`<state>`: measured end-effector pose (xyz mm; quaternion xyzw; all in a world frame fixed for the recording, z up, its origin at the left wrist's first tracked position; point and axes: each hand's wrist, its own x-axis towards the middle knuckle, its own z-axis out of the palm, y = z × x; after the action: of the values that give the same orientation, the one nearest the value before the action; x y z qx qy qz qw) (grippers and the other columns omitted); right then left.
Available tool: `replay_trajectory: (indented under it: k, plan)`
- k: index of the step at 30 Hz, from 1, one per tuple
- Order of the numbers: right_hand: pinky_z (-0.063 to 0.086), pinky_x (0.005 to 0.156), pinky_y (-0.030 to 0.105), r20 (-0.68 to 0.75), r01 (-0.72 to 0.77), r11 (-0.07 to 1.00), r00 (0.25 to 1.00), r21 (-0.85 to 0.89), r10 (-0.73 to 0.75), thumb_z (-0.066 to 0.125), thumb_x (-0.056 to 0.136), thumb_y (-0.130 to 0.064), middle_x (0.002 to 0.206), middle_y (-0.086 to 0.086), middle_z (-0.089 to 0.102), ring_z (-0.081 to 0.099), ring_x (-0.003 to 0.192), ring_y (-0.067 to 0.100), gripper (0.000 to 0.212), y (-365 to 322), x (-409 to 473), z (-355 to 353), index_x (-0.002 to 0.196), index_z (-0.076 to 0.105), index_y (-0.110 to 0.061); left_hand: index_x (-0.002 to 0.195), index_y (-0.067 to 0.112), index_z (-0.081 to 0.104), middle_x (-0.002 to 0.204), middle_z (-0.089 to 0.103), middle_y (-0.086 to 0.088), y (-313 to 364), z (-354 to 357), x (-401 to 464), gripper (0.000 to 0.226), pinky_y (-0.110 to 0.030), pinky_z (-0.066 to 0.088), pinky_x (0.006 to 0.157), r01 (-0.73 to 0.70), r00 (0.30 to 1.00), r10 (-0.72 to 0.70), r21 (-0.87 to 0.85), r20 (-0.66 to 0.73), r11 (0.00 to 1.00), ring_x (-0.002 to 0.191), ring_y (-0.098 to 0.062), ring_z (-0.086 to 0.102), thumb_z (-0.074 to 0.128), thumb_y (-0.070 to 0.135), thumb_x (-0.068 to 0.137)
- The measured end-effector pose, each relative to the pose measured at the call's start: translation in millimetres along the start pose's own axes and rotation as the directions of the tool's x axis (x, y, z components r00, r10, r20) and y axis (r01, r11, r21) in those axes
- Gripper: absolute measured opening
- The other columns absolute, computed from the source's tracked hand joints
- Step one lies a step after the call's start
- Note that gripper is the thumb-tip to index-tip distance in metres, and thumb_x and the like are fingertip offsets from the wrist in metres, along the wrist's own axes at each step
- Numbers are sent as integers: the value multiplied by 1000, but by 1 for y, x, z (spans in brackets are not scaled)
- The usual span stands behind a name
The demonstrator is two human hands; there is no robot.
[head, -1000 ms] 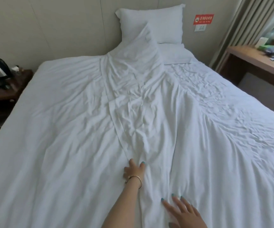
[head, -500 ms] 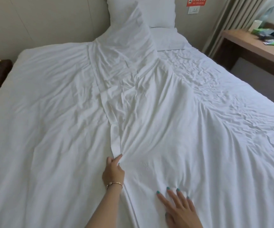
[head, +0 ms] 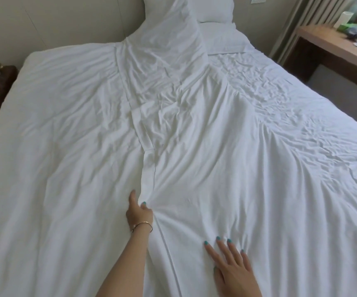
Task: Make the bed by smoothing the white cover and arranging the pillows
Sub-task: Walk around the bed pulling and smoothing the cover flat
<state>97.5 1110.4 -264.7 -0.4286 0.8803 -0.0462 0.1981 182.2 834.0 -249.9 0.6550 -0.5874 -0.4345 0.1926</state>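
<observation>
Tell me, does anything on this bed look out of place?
Yes. The white cover is bunched into a crooked ridge up the bed's middle, its far end draped over a pillow, leaving the wrinkled sheet bare on the right.

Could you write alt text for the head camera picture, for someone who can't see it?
Two hands work a rumpled white cover on a bed: the left hand pinches its hemmed edge, the right hand presses flat with fingers spread. Pillows lean at the headboard; a wooden desk stands right.

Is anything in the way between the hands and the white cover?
No. The left hand is pinching a fold of the white cover, and the right hand lies flat on it.
</observation>
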Motion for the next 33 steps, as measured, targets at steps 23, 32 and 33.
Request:
replay_trajectory:
  k: [23,32,33]
  plan:
    - [-2,114,61,189,-427,888,870,-171,455,20,83,-82,155,-10,-34,-24,146,27,78,282,-133,-93,139,-28,-56,143,42,31,149,40,-14,-113,78,-350,80,-62,21,99,-270,941,51,650,335,711,139,-33,28,26,82,74]
    - [15,120,44,145,-347,863,938,367,315,93,50,-45,162,2,4,3,150,18,142,420,-179,-120,155,0,-21,143,53,-18,153,-35,6,-141,82,-489,133,-67,11,109,407,912,-390,379,-126,831,143,-28,-24,68,83,46]
    - [14,120,44,140,-335,870,942,362,304,94,51,-40,162,2,3,1,150,17,142,429,-183,-122,155,0,-22,144,49,-15,154,-31,5,-145,84,-497,139,-66,13,109,490,871,-458,239,-180,838,145,-29,-18,79,73,45]
